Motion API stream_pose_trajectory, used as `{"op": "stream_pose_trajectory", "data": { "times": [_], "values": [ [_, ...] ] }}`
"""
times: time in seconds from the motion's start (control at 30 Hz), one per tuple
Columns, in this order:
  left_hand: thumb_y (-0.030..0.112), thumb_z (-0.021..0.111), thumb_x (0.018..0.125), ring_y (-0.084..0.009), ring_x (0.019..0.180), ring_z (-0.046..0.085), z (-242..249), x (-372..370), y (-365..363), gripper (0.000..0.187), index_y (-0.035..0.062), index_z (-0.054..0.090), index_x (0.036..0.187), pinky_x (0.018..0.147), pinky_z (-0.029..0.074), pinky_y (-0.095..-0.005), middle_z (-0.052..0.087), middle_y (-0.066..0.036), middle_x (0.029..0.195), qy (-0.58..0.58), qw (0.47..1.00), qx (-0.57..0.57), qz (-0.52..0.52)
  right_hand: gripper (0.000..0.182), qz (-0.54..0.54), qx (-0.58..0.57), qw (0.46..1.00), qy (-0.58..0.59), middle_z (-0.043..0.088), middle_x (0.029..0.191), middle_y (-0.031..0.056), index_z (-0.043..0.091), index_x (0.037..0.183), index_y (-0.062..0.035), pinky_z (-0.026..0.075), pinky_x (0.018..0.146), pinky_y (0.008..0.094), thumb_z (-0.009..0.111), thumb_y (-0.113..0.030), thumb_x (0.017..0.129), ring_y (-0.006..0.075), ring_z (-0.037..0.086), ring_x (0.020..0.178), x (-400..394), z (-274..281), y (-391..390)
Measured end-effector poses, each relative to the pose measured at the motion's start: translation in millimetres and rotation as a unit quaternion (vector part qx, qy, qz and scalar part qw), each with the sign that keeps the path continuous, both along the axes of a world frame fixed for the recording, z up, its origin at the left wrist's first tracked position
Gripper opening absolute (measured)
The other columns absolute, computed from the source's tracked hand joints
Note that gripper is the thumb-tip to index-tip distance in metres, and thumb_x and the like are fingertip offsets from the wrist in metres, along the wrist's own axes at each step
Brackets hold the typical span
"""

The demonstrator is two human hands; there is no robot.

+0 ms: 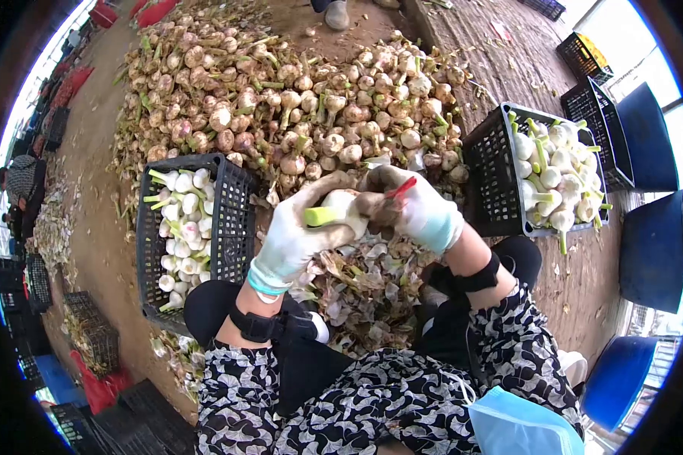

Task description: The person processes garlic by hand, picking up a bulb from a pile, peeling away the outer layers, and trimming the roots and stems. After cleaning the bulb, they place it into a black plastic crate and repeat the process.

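My left hand (300, 231), in a white glove with soiled fingertips, is closed around a garlic bulb (343, 206). The bulb's cut green stem (320, 217) points left, toward my left thumb. My right hand (421, 212), gloved the same way, is closed close against the bulb's right side. From its fist sticks out a slim red piece (401, 188), which looks like the handle of a small tool; the rest of it is hidden by my fingers. Below both hands lies a heap of peeled garlic skins (372, 288).
A large pile of unpeeled garlic (281, 98) spreads ahead. Black crates of cleaned white garlic stand at left (235, 220) and right (495, 171). Blue barrels (653, 250) line the right side. Another person (24, 182) is at far left; a shoe (336, 15) shows at the top.
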State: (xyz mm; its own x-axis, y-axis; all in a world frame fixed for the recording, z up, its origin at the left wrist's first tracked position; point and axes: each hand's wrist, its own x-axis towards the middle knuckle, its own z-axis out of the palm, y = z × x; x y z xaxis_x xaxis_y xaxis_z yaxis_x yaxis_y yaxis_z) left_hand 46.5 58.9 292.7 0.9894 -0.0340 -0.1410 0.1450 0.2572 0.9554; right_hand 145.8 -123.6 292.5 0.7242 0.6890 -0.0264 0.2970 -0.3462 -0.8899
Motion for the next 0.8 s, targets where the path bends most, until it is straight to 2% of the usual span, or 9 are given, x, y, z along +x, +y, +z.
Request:
{"op": "stream_pose_trajectory", "data": {
  "times": [0.13, 0.2, 0.27, 0.33, 0.4, 0.53, 0.6, 0.73, 0.8],
  "values": [
    [0.009, 0.078, 0.069, -0.0154, 0.101, 0.056, -3, 0, 2, 0.065, -0.0067, 0.048, 0.124, 0.090, 0.045, -0.0279, 0.058, -0.011, 0.114, -0.007, 0.995, -0.089, 0.033, 0.024, -0.081, 0.037, 0.995, 0.046, 0.065, 0.079, 0.0119, 0.063, 0.093, 0.0028, 0.049, 0.066, 0.0286, 0.065, -0.020, 0.084, 0.0155, 0.061, 0.073, 24, -22, -15],
    [0.012, 0.080, 0.068, -0.0160, 0.100, 0.057, -4, 2, 2, 0.064, -0.0060, 0.051, 0.122, 0.090, 0.046, -0.0278, 0.060, -0.010, 0.112, -0.031, 0.994, 0.096, 0.046, 0.025, -0.121, 0.094, 0.968, 0.198, 0.064, 0.080, 0.0076, 0.062, 0.094, 0.0009, 0.049, 0.066, 0.0281, 0.065, -0.022, 0.084, 0.0134, 0.059, 0.073, -1, 8, -12],
    [0.013, 0.081, 0.067, -0.0170, 0.101, 0.057, -10, 5, 1, 0.062, -0.0054, 0.053, 0.120, 0.091, 0.045, -0.0284, 0.060, -0.011, 0.112, -0.050, 0.986, 0.155, 0.044, 0.027, -0.038, 0.089, 0.995, 0.015, 0.062, 0.079, 0.0148, 0.059, 0.092, 0.0018, 0.048, 0.066, 0.0315, 0.067, -0.022, 0.083, 0.0227, 0.059, 0.070, -9, -9, -7],
    [0.011, 0.080, 0.067, -0.0180, 0.103, 0.056, -3, 2, -1, 0.062, -0.0054, 0.053, 0.120, 0.091, 0.045, -0.0282, 0.059, -0.012, 0.114, 0.006, 1.000, 0.005, 0.028, 0.027, -0.024, 0.072, 0.997, 0.001, 0.059, 0.076, 0.0176, 0.058, 0.089, 0.0023, 0.047, 0.063, 0.0343, 0.069, -0.021, 0.081, 0.0268, 0.057, 0.067, -4, -17, -4],
    [0.010, 0.080, 0.067, -0.0179, 0.105, 0.055, 3, 2, 1, 0.064, -0.0071, 0.051, 0.121, 0.090, 0.046, -0.0283, 0.058, -0.015, 0.116, 0.011, 0.999, 0.034, 0.021, 0.019, -0.081, -0.017, 0.996, -0.032, 0.057, 0.071, 0.0169, 0.058, 0.085, 0.0011, 0.046, 0.060, 0.0361, 0.068, -0.014, 0.079, 0.0267, 0.055, 0.063, 0, -9, -11],
    [0.005, 0.078, 0.069, -0.0169, 0.103, 0.056, -4, 3, -6, 0.064, -0.0099, 0.047, 0.123, 0.088, 0.047, -0.0288, 0.058, -0.015, 0.113, -0.026, 0.992, 0.079, 0.093, 0.014, -0.071, 0.023, 0.996, -0.038, 0.060, 0.071, 0.0189, 0.059, 0.082, 0.0000, 0.048, 0.061, 0.0393, 0.062, -0.002, 0.069, 0.0337, 0.060, 0.067, -19, 8, -6],
    [0.005, 0.076, 0.071, -0.0169, 0.100, 0.057, 5, 2, -6, 0.062, -0.0100, 0.046, 0.124, 0.087, 0.048, -0.0290, 0.058, -0.014, 0.112, -0.013, 0.993, 0.103, 0.053, 0.015, -0.055, 0.008, 0.985, -0.162, 0.061, 0.078, 0.0221, 0.058, 0.084, 0.0004, 0.048, 0.062, 0.0412, 0.062, -0.009, 0.073, 0.0392, 0.061, 0.073, -27, 4, -2],
    [0.006, 0.073, 0.072, -0.0166, 0.098, 0.058, -1, 2, -2, 0.064, -0.0091, 0.044, 0.127, 0.087, 0.048, -0.0284, 0.058, -0.013, 0.112, 0.006, 0.999, -0.011, 0.036, 0.010, -0.158, -0.024, 0.985, -0.069, 0.060, 0.080, 0.0238, 0.058, 0.086, -0.0004, 0.047, 0.064, 0.0426, 0.056, -0.005, 0.078, 0.0384, 0.060, 0.077, -5, -18, -11],
    [0.008, 0.071, 0.074, -0.0167, 0.098, 0.058, -1, 0, -2, 0.066, -0.0076, 0.040, 0.130, 0.088, 0.046, -0.0285, 0.059, -0.012, 0.111, -0.018, 0.997, -0.067, 0.022, 0.020, -0.108, -0.076, 0.990, -0.050, 0.064, 0.083, 0.0180, 0.057, 0.102, -0.0011, 0.050, 0.062, 0.0398, 0.057, -0.011, 0.084, 0.0316, 0.064, 0.077, -2, -25, -20]
  ]
}}
